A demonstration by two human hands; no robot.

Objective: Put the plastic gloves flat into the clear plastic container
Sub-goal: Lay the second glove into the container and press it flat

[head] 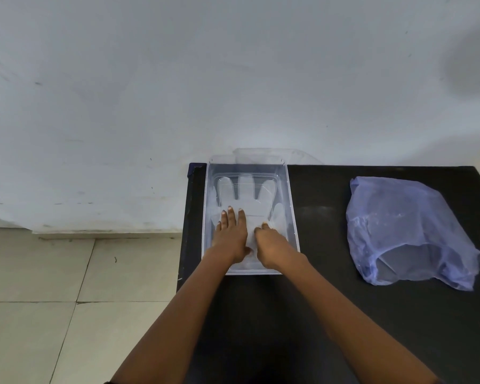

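Both hands, the left hand [231, 233] flat and open, the right hand [269, 246] loosely curled and holding nothing, pressed the thin translucent plastic glove [250, 202] down inside the clear rectangular plastic container [293, 217]; smoothing outward toward its fingers looked best.

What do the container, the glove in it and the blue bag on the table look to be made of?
Container: rigid clear plastic, glossy; the dark table shows through its walls.
Glove: thin, cloudy see-through plastic film, lying flat with faint creases.
Bag: thin bluish translucent plastic film, crumpled with soft folds; its contents cannot be made out.
Table: matte black; material unclear.
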